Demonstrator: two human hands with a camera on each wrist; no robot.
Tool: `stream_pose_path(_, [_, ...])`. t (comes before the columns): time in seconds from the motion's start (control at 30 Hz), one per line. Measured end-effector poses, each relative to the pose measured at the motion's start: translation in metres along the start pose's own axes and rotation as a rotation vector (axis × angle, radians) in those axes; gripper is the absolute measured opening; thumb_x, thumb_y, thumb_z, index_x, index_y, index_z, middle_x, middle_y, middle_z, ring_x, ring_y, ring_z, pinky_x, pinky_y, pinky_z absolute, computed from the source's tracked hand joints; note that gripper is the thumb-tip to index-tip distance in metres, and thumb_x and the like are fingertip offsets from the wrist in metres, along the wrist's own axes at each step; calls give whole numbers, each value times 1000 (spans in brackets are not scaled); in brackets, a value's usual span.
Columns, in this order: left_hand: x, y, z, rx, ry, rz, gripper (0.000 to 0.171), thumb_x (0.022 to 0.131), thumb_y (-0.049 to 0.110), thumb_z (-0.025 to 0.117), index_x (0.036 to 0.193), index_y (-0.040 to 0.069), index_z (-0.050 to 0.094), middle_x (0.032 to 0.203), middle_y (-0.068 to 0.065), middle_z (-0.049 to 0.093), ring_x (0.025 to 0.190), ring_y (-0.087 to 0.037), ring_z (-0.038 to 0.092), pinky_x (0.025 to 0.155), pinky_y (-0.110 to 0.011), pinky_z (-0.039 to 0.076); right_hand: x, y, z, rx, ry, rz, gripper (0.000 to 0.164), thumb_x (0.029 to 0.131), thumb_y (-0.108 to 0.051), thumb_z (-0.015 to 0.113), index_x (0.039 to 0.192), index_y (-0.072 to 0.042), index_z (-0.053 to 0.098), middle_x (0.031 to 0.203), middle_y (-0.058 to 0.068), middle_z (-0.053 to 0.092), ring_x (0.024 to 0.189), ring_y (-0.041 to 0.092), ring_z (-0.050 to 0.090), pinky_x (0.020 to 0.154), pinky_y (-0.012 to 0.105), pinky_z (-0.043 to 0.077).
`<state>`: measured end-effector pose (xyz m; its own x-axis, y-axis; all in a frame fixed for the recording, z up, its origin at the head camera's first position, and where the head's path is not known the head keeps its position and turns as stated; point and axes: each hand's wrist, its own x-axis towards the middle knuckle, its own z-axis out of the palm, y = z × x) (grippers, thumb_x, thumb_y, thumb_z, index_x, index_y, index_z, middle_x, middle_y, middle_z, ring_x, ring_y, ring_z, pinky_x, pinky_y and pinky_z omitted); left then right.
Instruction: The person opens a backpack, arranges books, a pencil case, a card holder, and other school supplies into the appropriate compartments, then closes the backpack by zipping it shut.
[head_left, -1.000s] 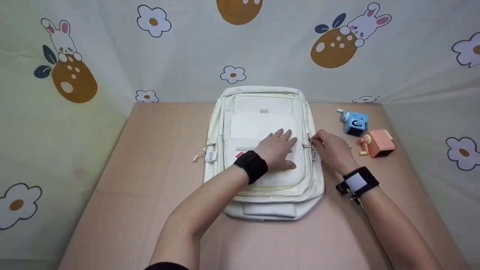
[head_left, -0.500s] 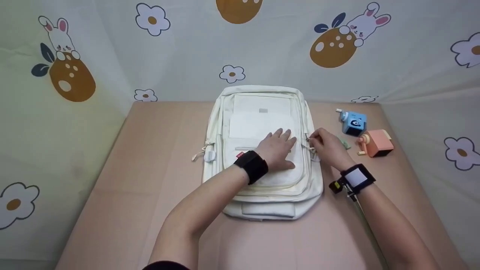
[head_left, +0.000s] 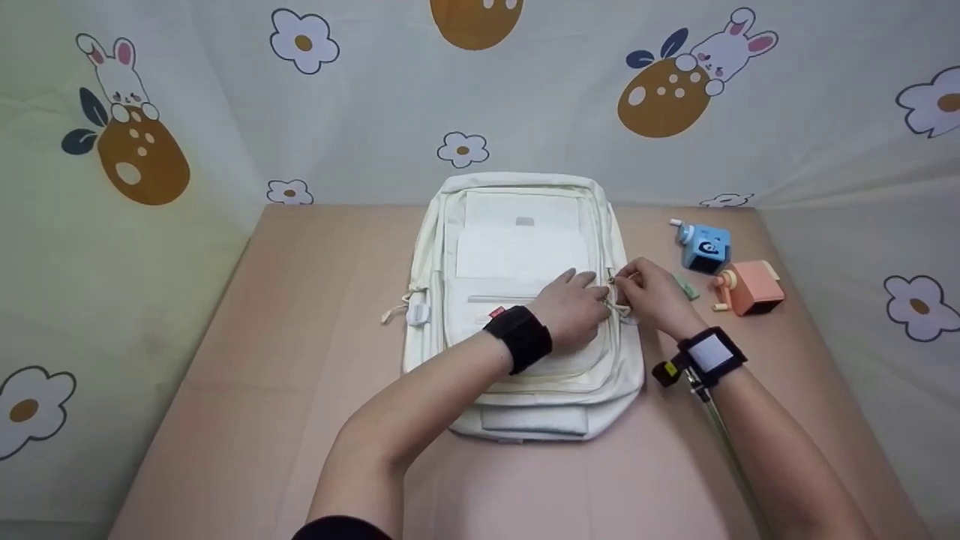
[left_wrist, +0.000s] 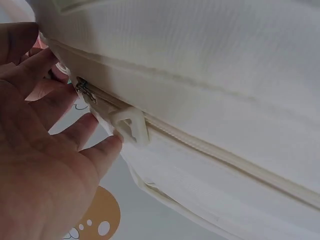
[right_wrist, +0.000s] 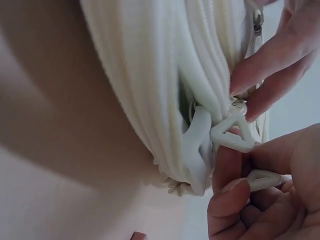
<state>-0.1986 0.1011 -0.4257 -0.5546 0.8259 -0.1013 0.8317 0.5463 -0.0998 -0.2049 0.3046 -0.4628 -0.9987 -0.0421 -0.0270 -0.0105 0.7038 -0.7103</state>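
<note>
A cream-white backpack (head_left: 517, 255) lies front up on the table, its top toward the back wall. My left hand (head_left: 574, 315) rests across its front, fingertips at the zipped right side. In the left wrist view those fingers (left_wrist: 75, 130) lie fairly straight beside a metal zipper slider (left_wrist: 85, 91) and a loop-shaped zipper pull (left_wrist: 134, 125). At the bag's right edge, my right hand (head_left: 654, 296) has curled fingers and pinches a pale zipper pull (right_wrist: 263, 180). Another triangular pull (right_wrist: 235, 132) hangs against its fingers in the right wrist view.
Right of the backpack stand a blue crank pencil sharpener (head_left: 706, 247) and a pink one (head_left: 756, 287). A small green item (head_left: 686, 286) lies partly behind my right hand. A printed cloth wall (head_left: 360, 127) borders the table (head_left: 322, 315) at the back and sides.
My left hand has slid right across the bag's front to its zipped edge, fingers now close to my right hand. The right hand keeps its pinch and has shifted slightly left.
</note>
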Motion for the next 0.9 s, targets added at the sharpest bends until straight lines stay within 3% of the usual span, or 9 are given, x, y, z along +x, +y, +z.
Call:
stream_pose_path(0.13, [3, 1, 2, 57, 44, 9, 41, 104, 24, 48, 143, 15, 59, 141, 1, 58, 135, -23, 46, 114, -39, 34, 2, -1, 0, 99, -24, 25, 20, 107, -20, 54, 111, -1, 57, 84, 13, 66, 64, 19, 62, 54, 28, 53])
stream_pose_path(0.27, [4, 0, 3, 57, 76, 33, 36, 105, 21, 46, 136, 13, 62, 132, 0, 62, 126, -21, 51, 108, -34, 39, 3, -1, -1, 192, -60, 49, 20, 107, -18, 54, 111, 2, 54, 83, 15, 66, 60, 20, 65, 54, 32, 57])
stream_pose_path(0.43, [7, -3, 5, -110, 106, 57, 25, 105, 15, 49, 125, 18, 64, 120, 3, 70, 116, -21, 54, 99, -32, 44, 3, 0, -2, 287, -103, 109, 23, 107, -17, 53, 112, 5, 52, 84, 16, 67, 63, 21, 68, 58, 35, 60])
stream_pose_path(0.53, [8, -4, 6, -122, 122, 67, 26, 103, 19, 53, 126, 21, 66, 115, 3, 71, 108, -23, 55, 93, -33, 45, 2, -1, -3, 275, -99, 100, 23, 107, -17, 54, 112, 5, 53, 84, 16, 67, 64, 21, 68, 58, 33, 59])
stream_pose_path(0.63, [7, -2, 9, -11, 116, 95, 26, 103, 28, 55, 122, 20, 71, 118, 1, 67, 108, -23, 55, 92, -35, 46, -1, -1, -2, 183, -74, 45, 19, 106, -17, 55, 111, 2, 56, 86, 15, 66, 65, 23, 66, 55, 31, 56])
stream_pose_path(0.7, [5, -2, 11, 50, 95, 91, 32, 102, 34, 55, 124, 18, 71, 131, -1, 63, 121, -24, 53, 101, -35, 44, -2, 0, -1, 68, -33, -20, 16, 106, -16, 57, 110, -1, 59, 90, 14, 67, 69, 23, 65, 57, 31, 54])
stream_pose_path(0.8, [4, -3, 13, 57, 55, 62, 38, 103, 40, 55, 129, 16, 67, 150, -4, 52, 141, -26, 42, 116, -35, 33, -5, 2, 1, -126, 50, -133, 12, 104, -16, 60, 107, -5, 64, 96, 12, 69, 78, 26, 66, 64, 37, 52])
stream_pose_path(0.9, [4, -5, 13, 31, 33, 35, 40, 103, 43, 54, 132, 16, 63, 159, -5, 43, 150, -25, 31, 122, -33, 22, -7, 4, 2, -277, 134, -218, 9, 102, -14, 64, 106, -6, 67, 101, 11, 72, 84, 28, 66, 70, 43, 50])
